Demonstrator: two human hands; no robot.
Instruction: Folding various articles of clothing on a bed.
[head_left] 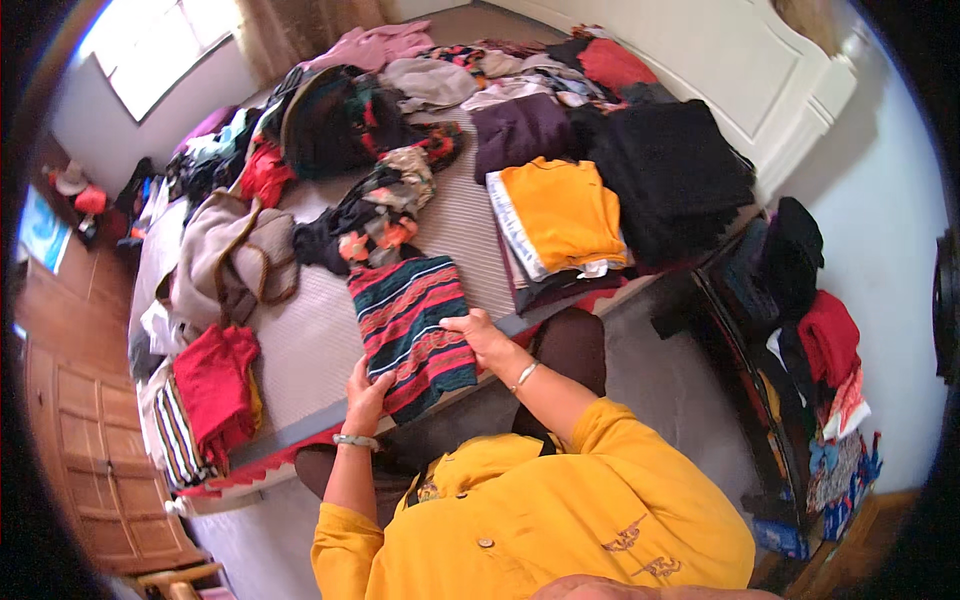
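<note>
The left hand (367, 397) pinches the near left side of a striped cloth (412, 310) with its thumb on top, and the right hand (478, 338) pinches the right side a bit higher up, both arms reaching out and bent. The cloth is flat, with red, dark green and white wavy stripes, and it is over the near edge of the bed (300, 345), its far end by a flowery cloth (392, 205). The ribbed bed top shows as wide room on the left, up to a red cloth (215, 385), and as a thin strip on the right, before a yellow cloth (562, 210).
</note>
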